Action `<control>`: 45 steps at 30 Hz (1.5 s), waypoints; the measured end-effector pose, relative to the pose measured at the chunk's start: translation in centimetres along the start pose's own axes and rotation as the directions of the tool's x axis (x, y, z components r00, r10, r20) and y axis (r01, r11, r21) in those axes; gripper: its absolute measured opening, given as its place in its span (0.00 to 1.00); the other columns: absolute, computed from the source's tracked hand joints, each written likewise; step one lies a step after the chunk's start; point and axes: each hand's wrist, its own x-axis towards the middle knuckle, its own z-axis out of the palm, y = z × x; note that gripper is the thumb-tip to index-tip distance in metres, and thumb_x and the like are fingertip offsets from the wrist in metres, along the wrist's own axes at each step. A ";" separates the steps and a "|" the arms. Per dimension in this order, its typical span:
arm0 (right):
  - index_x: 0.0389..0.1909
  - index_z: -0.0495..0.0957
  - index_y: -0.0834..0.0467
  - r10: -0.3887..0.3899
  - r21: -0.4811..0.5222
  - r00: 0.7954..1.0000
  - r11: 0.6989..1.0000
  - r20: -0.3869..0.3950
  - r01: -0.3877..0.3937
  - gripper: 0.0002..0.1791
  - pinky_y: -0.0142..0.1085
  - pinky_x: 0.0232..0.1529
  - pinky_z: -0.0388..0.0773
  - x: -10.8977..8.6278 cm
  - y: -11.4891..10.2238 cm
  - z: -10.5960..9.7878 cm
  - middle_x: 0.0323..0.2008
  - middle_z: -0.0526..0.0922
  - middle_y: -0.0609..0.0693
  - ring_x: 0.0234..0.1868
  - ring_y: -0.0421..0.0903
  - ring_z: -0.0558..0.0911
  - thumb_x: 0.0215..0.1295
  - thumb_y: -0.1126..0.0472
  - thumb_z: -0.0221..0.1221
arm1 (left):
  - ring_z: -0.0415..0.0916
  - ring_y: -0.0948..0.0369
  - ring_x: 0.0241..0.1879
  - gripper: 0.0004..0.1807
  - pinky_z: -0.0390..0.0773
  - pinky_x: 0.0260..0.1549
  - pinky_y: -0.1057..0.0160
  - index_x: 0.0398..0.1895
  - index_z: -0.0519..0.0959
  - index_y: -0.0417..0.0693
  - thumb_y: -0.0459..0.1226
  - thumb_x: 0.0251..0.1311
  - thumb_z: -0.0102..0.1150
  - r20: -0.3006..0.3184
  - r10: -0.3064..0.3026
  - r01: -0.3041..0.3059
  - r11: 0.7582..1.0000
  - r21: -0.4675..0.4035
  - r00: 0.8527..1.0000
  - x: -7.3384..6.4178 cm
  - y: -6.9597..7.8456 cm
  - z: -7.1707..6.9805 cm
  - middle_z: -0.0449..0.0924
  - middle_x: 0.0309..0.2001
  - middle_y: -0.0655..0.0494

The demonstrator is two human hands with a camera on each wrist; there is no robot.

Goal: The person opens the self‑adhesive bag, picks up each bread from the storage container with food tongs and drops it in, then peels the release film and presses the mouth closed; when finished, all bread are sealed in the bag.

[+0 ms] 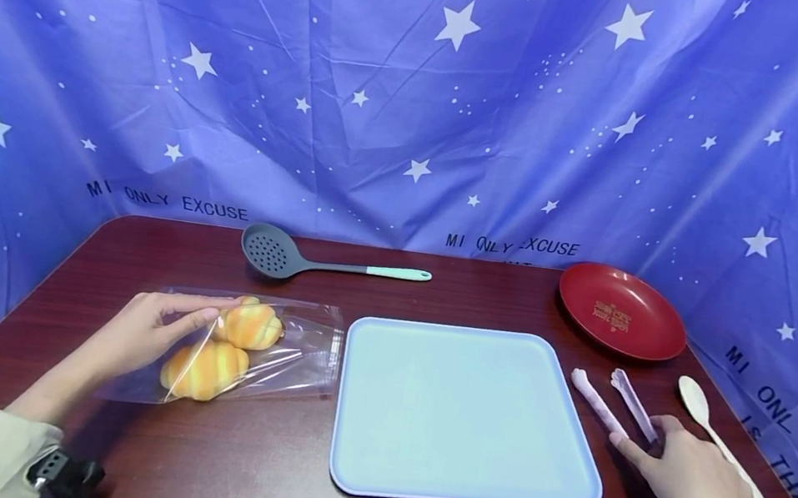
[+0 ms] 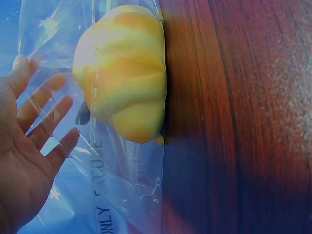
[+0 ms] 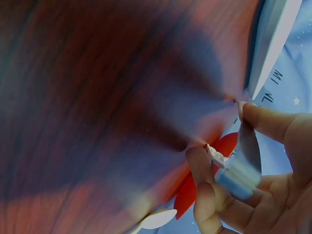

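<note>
Table (image 1: 248, 473): tray (image 1: 467, 418) between bag (image 1: 302, 350) and tongs (image 1: 598, 403).

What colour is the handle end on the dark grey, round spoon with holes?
The handle end is pale mint green, seen best in the head view.

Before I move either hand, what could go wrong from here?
The left hand pinches the clear bag, so lifting might let the bread rolls slide inside and swing it. The bag's end nearest the tray lies close to its rim and could snag. The white spoon lies beside the right hand, which holds the tongs; a sideways sweep may knock it.
</note>
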 end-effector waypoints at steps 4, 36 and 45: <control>0.45 0.75 0.71 0.007 -0.021 0.996 1.000 0.084 -0.005 0.42 0.51 0.19 0.70 0.2 -0.3 -0.3 0.28 0.80 0.68 0.30 0.64 0.81 0.65 0.29 0.58 | 0.74 0.74 0.56 0.15 0.64 0.53 0.84 0.58 0.85 0.54 0.35 0.72 0.59 0.012 0.011 -0.011 1.000 -0.003 1.000 0.0 0.0 0.0 0.86 0.53 0.59; 0.54 0.76 0.68 -0.054 -0.052 0.995 0.997 0.085 0.059 0.42 0.57 0.22 0.72 2.4 -2.3 -2.1 0.28 0.80 0.60 0.33 0.70 0.77 0.64 0.31 0.60 | 0.78 0.60 0.58 0.14 0.62 0.54 0.84 0.57 0.86 0.56 0.36 0.73 0.59 0.028 0.011 -0.011 1.000 0.016 1.000 0.1 0.0 0.0 0.86 0.54 0.58; 0.54 0.83 0.60 -0.238 0.045 0.962 0.968 -0.136 0.246 0.30 0.42 0.19 0.67 1.9 -8.5 -3.2 0.25 0.81 0.48 0.25 0.50 0.78 0.65 0.38 0.64 | 0.79 0.52 0.58 0.15 0.63 0.54 0.84 0.58 0.85 0.57 0.37 0.73 0.59 0.035 0.008 -0.008 1.000 0.008 0.999 0.3 -0.1 0.1 0.85 0.55 0.59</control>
